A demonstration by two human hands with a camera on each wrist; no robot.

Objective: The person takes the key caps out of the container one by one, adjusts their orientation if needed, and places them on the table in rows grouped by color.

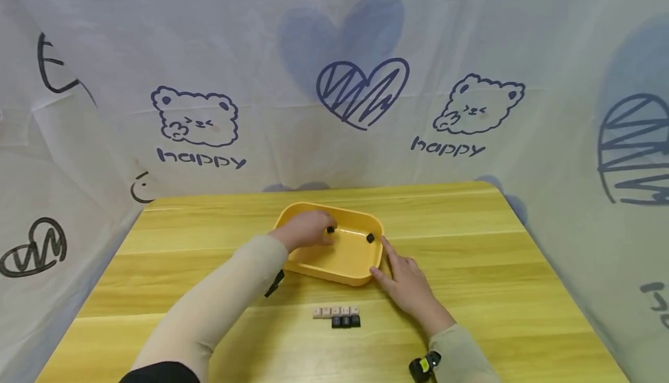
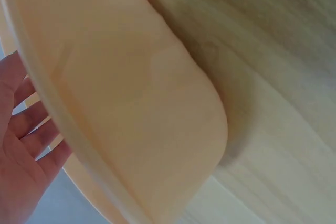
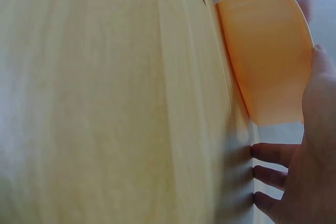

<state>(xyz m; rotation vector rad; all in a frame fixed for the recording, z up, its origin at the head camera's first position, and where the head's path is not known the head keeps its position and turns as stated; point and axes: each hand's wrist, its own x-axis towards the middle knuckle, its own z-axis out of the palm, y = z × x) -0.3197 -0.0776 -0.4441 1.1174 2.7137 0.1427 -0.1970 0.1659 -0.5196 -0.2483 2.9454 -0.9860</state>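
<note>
My left hand [image 1: 308, 229] reaches over the near-left rim into a yellow-orange plastic tray [image 1: 334, 275]. Thumb and fingers are spread to either side of a small black keycap [image 1: 330, 230] on the tray floor. In the left wrist view the tray's wall [image 2: 126, 93] hides the fingertips of the left hand [image 2: 26, 150]. A second black keycap [image 1: 370, 238] lies by the tray's right end. There, my right hand [image 1: 410, 284] rests against the outside, thumb and index finger touching the rim. The other fingers of the right hand [image 3: 320, 145] extend down to the tabletop.
On the wooden table [image 1: 470, 290], in front of the tray, a row of several pale keycaps [image 1: 336, 311] sits against three black keycaps [image 1: 346, 321]. A printed cloth [image 1: 272, 110] hangs behind and beside the table. Both wrists wear black devices; one [image 1: 420, 368] shows at lower right.
</note>
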